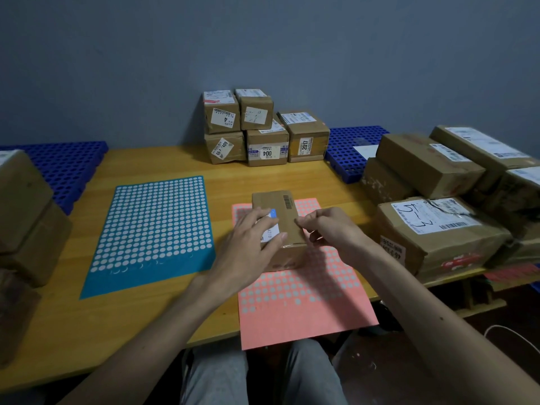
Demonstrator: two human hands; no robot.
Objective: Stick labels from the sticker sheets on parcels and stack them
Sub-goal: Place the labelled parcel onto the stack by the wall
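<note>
The left hand (251,244) lies spread flat on the parcel (280,226), fingers over a blue sticker (273,213). The right hand (327,229) pinches at the parcel's right top edge; whether it grips a sticker cannot be determined. The parcel stands on the pink sheet (304,311), mid-worktop (140,325).

Risk: the parcel covers unused dots; sliding it may scuff or lift them. Uneven pressure may leave the sticker creased.

Count, relative to the parcel: left, at least two boxes (26,217), one blue sheet (152,229); beneath, one pink sheet; behind, five stacked boxes (263,130); right, at least five boxes (438,235).
</note>
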